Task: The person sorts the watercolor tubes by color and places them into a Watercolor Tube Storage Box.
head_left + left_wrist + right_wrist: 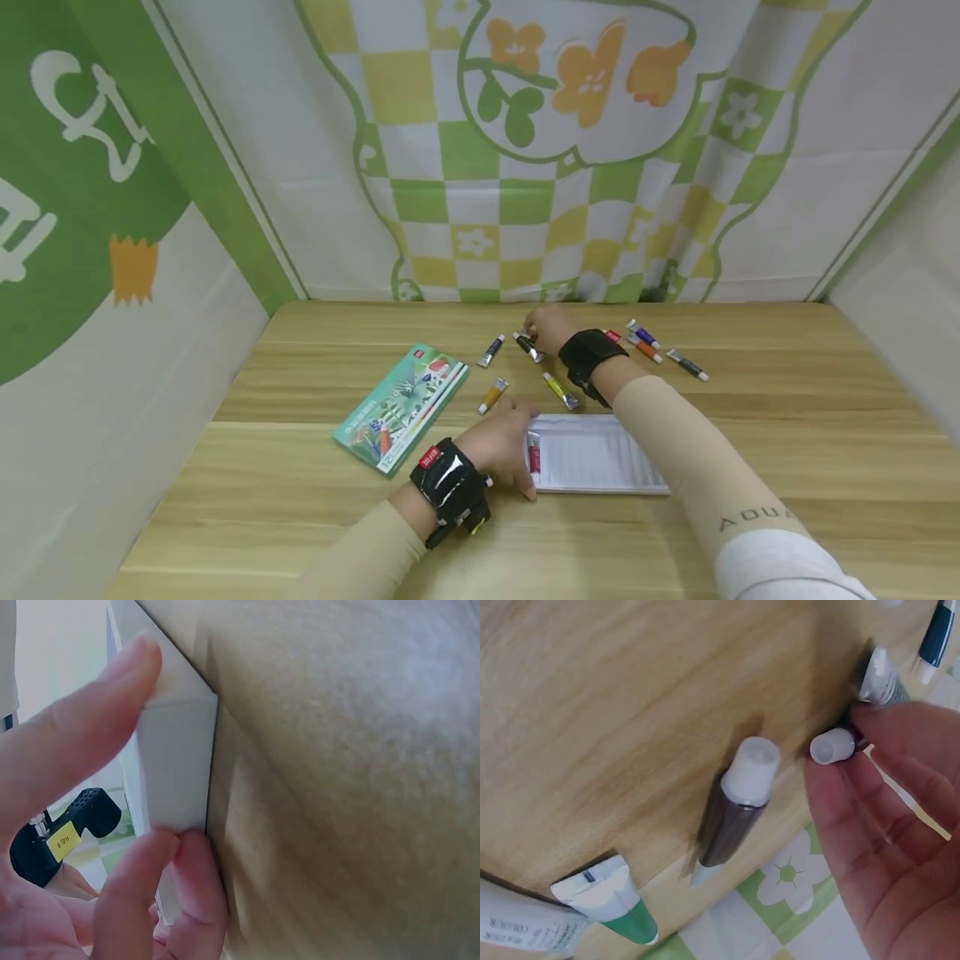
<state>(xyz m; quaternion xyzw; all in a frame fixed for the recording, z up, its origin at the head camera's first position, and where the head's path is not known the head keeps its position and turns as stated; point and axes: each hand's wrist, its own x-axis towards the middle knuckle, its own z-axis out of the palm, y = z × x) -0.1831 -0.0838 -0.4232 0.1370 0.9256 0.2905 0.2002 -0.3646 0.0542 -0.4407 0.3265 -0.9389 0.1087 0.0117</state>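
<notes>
My left hand (498, 437) grips the left end of a shallow white tray (600, 454), thumb and fingers on its wall (176, 765) in the left wrist view. Inside the tray, along that end, lies a red paint tube (534, 454). Farther back, my right hand (553, 329) is low over the table among scattered tubes. In the right wrist view its thumb and fingers pinch a dark paint tube with a white cap (832, 746); the hand partly hides the tube. A dark brown tube (731, 821) and a green-ended one (626, 907) lie nearby.
Left of the tray lies a teal paint box (405, 408). Loose tubes lie behind it: dark blue (491, 350), ochre (492, 396), yellow (560, 392), orange (645, 348) and dark green (687, 364). A patterned curtain (525, 208) hangs at the table's back edge.
</notes>
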